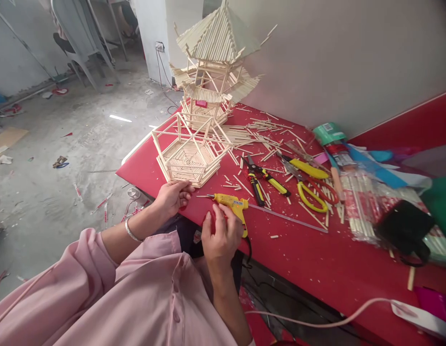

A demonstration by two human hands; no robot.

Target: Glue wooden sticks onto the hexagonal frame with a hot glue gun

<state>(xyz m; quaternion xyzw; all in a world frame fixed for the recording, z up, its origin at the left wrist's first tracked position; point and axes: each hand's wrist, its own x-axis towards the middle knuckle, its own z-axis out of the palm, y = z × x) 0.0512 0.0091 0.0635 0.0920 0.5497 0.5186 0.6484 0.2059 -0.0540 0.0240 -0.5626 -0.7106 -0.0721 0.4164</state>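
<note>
Grey concrete floor (100,129) littered with scraps spreads across the left, with a grey plastic chair (73,33) at the back and a pale wall (309,57) behind the work. On the red tabletop (302,269), a hexagonal stick frame (188,161) stands at the near left edge, its slatted base flat and short posts carrying a ring of rails with crossing sticks. Just behind it rises a tiered stick pagoda (219,41) with slatted, sloping roofs.

The person's left hand (175,196), with a bracelet (131,230) at the wrist, is at the near edge of the frame's base, its fingers curled in close to the thumb. The right hand (222,230) is at the yellow glue gun (232,202), fingers bent and thumb a little apart from them. Whether either hand actually grips anything is hard to tell from this angle. The gun lies on its side, nozzle toward the left hand, a long translucent glue stick (287,219) trailing from its rear.

Loose sticks (240,136) lie scattered beyond the gun. To its right are pliers (257,187) with black and yellow handles, then scissors (312,199) with one yellow loop and one reddish loop. Farther right sit a green roll (329,133), bagged sticks (357,206) and a black object (404,226).
</note>
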